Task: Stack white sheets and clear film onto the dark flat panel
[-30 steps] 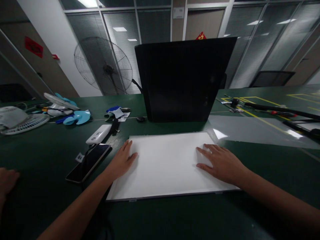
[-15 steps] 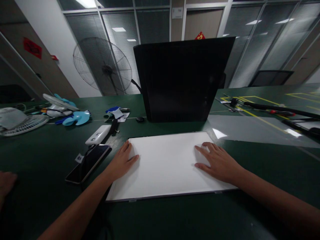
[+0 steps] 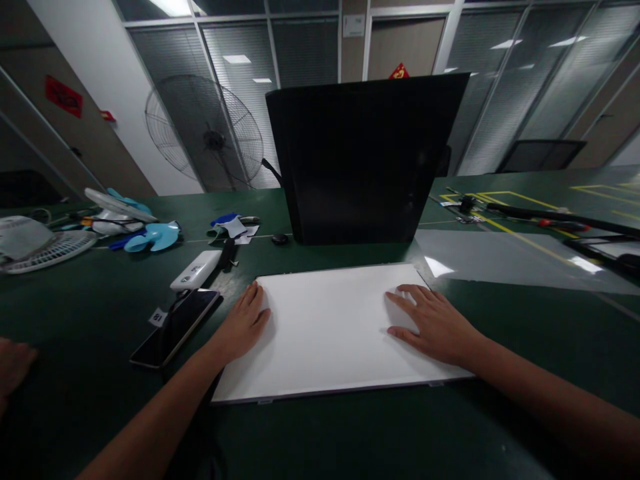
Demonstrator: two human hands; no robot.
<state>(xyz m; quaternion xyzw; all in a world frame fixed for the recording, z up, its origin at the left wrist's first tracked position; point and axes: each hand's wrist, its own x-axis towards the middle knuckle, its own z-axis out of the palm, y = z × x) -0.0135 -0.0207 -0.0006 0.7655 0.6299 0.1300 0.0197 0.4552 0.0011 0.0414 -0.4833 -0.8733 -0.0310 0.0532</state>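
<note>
A flat white rectangular panel lies on the green table in front of me. My left hand rests on its left edge, fingers stretched toward the far left corner and thumb on the white surface. Near the right edge, my right hand lies on the panel with fingers spread and pointing inward. Neither hand grips anything. Behind the panel stands a large black panel, upright and tilted.
Left of the panel are a phone, a white power bank-like box and fan parts. A translucent sheet and a black frame lie to the right. Another person's hand shows at the left edge.
My left thumb has drawn in closer to the fingers. My right hand's fingers have shifted slightly left on the white panel. The panel has stayed in place.
</note>
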